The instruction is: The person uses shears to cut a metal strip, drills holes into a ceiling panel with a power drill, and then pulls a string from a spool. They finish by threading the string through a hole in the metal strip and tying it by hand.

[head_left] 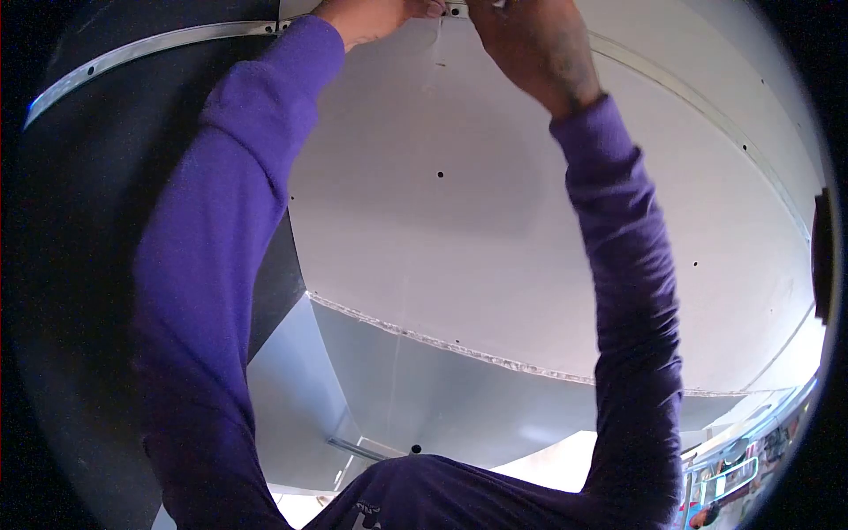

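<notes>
Both arms, in purple sleeves, reach up to the top edge of the view. My left hand is partly cut off by that edge; a fingertip shows beside a short piece of metal strip with dark holes. My right hand is just right of the same piece, its back and wrist toward me. Its fingers are almost wholly out of view, with a small pale spot near them that I cannot make out. Whether either hand holds anything is hidden. Behind the hands is a large pale panel with several small dark dots.
A curved metal strip crosses the dark panel on the left. Another pale strip runs down the right side. Grey-blue panels meet the pale panel along a rough edge. Cluttered items show at lower right.
</notes>
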